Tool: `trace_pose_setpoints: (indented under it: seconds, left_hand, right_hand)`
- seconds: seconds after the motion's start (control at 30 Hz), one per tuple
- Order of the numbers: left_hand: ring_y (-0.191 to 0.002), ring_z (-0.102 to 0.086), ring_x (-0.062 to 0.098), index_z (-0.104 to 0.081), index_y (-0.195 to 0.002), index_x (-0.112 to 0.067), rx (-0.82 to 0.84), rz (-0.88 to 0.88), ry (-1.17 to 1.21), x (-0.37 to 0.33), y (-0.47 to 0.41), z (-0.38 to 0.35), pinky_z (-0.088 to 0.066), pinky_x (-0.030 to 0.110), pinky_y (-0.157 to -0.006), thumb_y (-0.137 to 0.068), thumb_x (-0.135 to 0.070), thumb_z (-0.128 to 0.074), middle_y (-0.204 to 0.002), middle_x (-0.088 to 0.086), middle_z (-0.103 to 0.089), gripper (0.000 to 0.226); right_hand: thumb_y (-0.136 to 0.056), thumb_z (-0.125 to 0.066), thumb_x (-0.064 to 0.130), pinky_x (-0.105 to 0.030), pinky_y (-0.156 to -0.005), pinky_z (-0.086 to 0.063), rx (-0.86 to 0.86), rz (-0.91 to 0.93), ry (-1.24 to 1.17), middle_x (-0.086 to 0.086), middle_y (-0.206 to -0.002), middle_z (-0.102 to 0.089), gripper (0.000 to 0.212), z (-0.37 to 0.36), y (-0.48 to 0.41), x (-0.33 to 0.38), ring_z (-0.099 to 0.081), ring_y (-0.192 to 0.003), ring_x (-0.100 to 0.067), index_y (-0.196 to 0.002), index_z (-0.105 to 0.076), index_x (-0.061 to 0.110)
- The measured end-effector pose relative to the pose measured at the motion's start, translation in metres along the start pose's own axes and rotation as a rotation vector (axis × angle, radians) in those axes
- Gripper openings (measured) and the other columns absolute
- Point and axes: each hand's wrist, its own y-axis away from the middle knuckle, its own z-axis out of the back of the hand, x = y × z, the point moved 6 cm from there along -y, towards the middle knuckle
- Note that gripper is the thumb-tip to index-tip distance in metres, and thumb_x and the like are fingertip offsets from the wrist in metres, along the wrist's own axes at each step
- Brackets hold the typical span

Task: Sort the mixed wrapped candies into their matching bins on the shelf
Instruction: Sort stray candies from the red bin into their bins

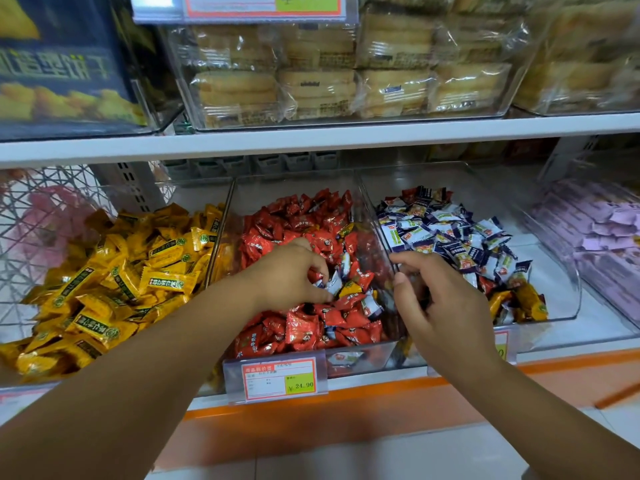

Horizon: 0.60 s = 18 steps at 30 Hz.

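Left hand (294,268) is in mid bin (294,185) of red candies (301,327), thumb and fingertips pinching a white-blue candy (333,284) near front centre. Right hand (446,299) hovers curled over the wall shared w/ right bin (571,278); contents cannot be told. Recommended: lift the stray clear w/o snagging reds, cross the wall, drop it among matching stock. Yellow strays (530,303) lie at right bin's front-right corner.
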Motion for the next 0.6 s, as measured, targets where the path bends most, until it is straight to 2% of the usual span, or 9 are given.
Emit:
trace_pose_setpoints:
  seconds: [0.07,0.17,0.27,0.33,0.43,0.47,0.53,0.6]
  left_hand:
    - [-0.104,-0.049,0.014,-0.066,-0.095,-0.029,-0.039,0.004,0.176,0.001,0.000,0.005,-0.039,0.024,-0.087,-0.080,-0.040,-0.074,-0.110,-0.001,-0.048,0.020]
    - [-0.105,-0.049,0.008,-0.063,-0.095,-0.031,-0.090,0.005,0.261,0.000,-0.002,0.013,-0.034,0.019,-0.082,-0.083,-0.040,-0.070,-0.114,-0.009,-0.053,0.016]
    - [-0.093,-0.049,0.001,-0.064,-0.095,-0.028,-0.131,0.030,0.352,0.000,-0.003,0.018,-0.032,0.003,-0.067,-0.085,-0.038,-0.070,-0.103,-0.019,-0.055,0.016]
    - [-0.089,-0.051,-0.002,-0.066,-0.096,-0.027,-0.168,0.037,0.411,0.003,-0.003,0.022,-0.031,-0.001,-0.066,-0.084,-0.038,-0.070,-0.096,-0.019,-0.057,0.017]
    - [-0.083,-0.054,0.002,-0.066,-0.098,-0.023,-0.203,0.051,0.366,0.005,-0.003,0.027,-0.034,0.004,-0.062,-0.087,-0.038,-0.069,-0.092,-0.015,-0.059,0.019]
    - [-0.078,-0.056,0.008,-0.062,-0.096,-0.021,-0.214,0.054,0.323,0.006,-0.004,0.028,-0.037,0.008,-0.059,-0.089,-0.036,-0.066,-0.088,-0.011,-0.060,0.017]
    - [-0.068,-0.057,0.016,-0.052,-0.097,-0.021,-0.214,0.075,0.211,0.006,-0.006,0.028,-0.044,0.025,-0.062,-0.092,-0.034,-0.059,-0.083,-0.003,-0.062,0.016]
    - [-0.062,-0.052,0.013,-0.046,-0.103,-0.024,-0.166,0.063,0.066,0.004,-0.008,0.024,-0.040,0.030,-0.056,-0.095,-0.034,-0.054,-0.078,-0.002,-0.059,0.015]
  right_hand:
    - [-0.093,-0.042,0.035,-0.003,-0.053,-0.033,0.002,-0.002,0.001,0.021,-0.081,-0.050,0.033,0.000,0.000,0.000,-0.045,-0.063,0.014,-0.115,-0.063,0.021]
    - [-0.093,-0.043,0.035,-0.001,-0.055,-0.032,0.002,-0.003,-0.005,0.024,-0.078,-0.047,0.032,0.000,0.000,0.000,-0.046,-0.065,0.015,-0.115,-0.062,0.022]
    - [-0.093,-0.043,0.035,-0.002,-0.055,-0.031,0.001,-0.001,-0.002,0.025,-0.080,-0.047,0.032,0.000,0.000,0.000,-0.045,-0.065,0.015,-0.115,-0.062,0.023]
    - [-0.093,-0.043,0.034,-0.002,-0.055,-0.032,-0.003,0.007,0.001,0.023,-0.080,-0.048,0.031,0.000,-0.001,0.000,-0.044,-0.065,0.016,-0.115,-0.062,0.023]
    - [-0.093,-0.043,0.034,-0.003,-0.054,-0.030,-0.009,0.012,0.008,0.023,-0.078,-0.047,0.029,0.000,-0.001,0.001,-0.044,-0.063,0.010,-0.114,-0.061,0.023]
    - [-0.093,-0.044,0.033,-0.002,-0.054,-0.030,-0.012,0.016,0.008,0.023,-0.078,-0.046,0.029,0.000,-0.001,0.001,-0.043,-0.063,0.008,-0.114,-0.061,0.023]
    - [-0.093,-0.044,0.033,-0.002,-0.054,-0.030,-0.016,0.019,0.009,0.024,-0.078,-0.046,0.028,0.000,-0.001,0.000,-0.043,-0.063,0.007,-0.113,-0.061,0.023]
    - [-0.093,-0.044,0.033,-0.002,-0.054,-0.030,-0.012,0.015,0.012,0.024,-0.078,-0.046,0.028,0.000,-0.001,0.000,-0.044,-0.063,0.009,-0.114,-0.061,0.023]
